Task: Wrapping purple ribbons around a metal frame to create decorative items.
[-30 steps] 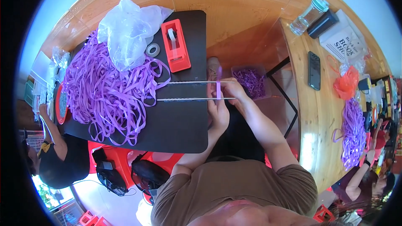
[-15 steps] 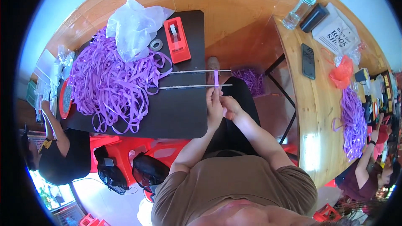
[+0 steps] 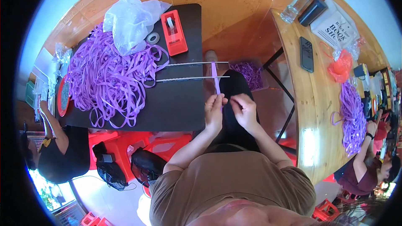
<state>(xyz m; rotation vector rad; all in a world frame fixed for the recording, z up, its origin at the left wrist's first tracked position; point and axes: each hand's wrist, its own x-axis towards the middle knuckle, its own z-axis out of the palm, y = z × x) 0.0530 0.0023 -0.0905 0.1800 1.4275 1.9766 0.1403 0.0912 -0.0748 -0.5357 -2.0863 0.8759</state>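
Note:
A narrow purple ribbon crosses the two thin metal rods that stick out past the dark table's right edge. My left hand is closed in a pinch on the ribbon's near end, below the nearer rod. Just to its right, above my thigh, my right hand is apart from the ribbon. Its fingers are loosely curled with a gap at the thumb, and I see nothing in them. Beside the rods a large tangled heap of purple ribbon covers much of the dark table.
On the dark table lie a red tape dispenser, a tape roll and a clear plastic bag. A box of purple pieces stands below. The wooden table holds a phone and a ribbon bundle. People sit at both sides.
My right hand has moved off to the right, away from my left hand. My left hand has drawn the ribbon end toward me, so a longer stretch shows below the nearer rod.

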